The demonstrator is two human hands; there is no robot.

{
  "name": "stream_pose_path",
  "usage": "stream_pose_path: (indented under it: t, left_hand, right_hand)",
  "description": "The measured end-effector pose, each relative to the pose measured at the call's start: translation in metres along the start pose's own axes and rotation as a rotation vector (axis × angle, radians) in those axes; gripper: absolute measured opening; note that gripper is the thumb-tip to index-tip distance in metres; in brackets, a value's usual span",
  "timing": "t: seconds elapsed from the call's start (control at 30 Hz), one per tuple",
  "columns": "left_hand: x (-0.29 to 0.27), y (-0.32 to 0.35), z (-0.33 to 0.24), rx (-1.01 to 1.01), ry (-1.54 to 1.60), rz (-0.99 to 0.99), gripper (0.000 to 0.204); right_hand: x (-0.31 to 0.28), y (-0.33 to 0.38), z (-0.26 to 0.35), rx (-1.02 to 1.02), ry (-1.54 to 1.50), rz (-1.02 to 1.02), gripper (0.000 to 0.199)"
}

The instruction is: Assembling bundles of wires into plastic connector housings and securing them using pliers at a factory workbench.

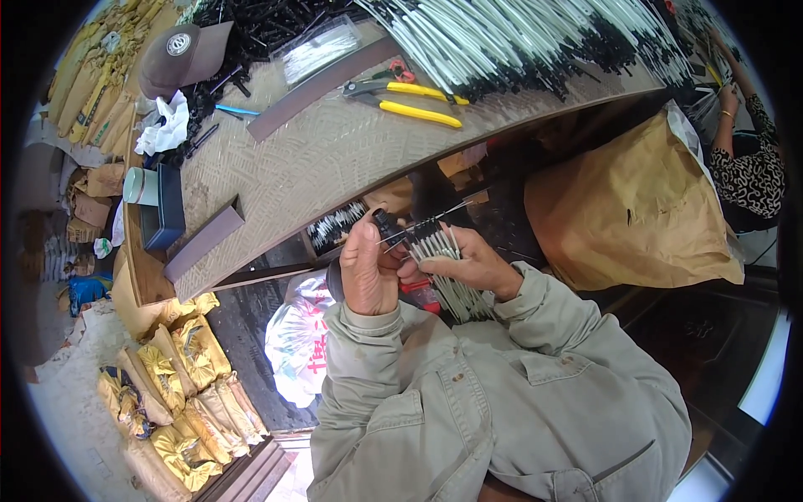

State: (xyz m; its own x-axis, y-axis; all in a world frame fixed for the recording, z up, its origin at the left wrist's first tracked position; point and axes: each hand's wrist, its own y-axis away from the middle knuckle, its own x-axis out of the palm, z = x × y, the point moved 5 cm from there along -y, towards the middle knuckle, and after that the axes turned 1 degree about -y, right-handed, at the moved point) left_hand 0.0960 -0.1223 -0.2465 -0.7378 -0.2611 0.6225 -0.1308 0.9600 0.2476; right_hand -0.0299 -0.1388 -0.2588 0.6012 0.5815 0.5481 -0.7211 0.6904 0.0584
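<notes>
In front of my chest, my right hand is closed round a bundle of thin white rods with black tips, thumb lying across them. The black ends point up and away from me. Beside it, my left hand is closed, with a small black piece at its thumb and fingertips. A thin dark rod slants between the two hands, past the bundle's black tips; which hand grips it I cannot tell. Below the hands shows a red object, partly covered by the rods.
A patterned table holds yellow-handled cutters, a large pile of similar rods, a clear packet and a cap. Brown paper drapes at right, near another person's arm. Wrapped bundles lie lower left beside a white bag.
</notes>
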Motion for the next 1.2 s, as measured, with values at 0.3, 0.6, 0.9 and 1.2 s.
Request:
stream_pose_path:
  t: [0.3,0.6,0.9,1.2]
  left_hand:
    - [0.009,0.000,-0.010,0.091,-0.058,0.104,0.043]
    - [0.001,0.014,-0.002,0.230,-0.176,-0.047,0.047]
    - [0.015,0.020,-0.008,0.307,-0.269,-0.072,0.044]
    - [0.016,0.022,-0.014,0.353,-0.412,-0.047,0.048]
  right_hand:
    - [0.000,0.000,0.008,0.014,0.011,-0.027,0.033]
    - [0.005,0.005,0.012,-0.063,0.100,-0.072,0.031]
    - [0.009,0.009,0.013,0.001,0.008,-0.096,0.026]
    - [0.002,0.004,0.018,-0.110,0.152,-0.089,0.024]
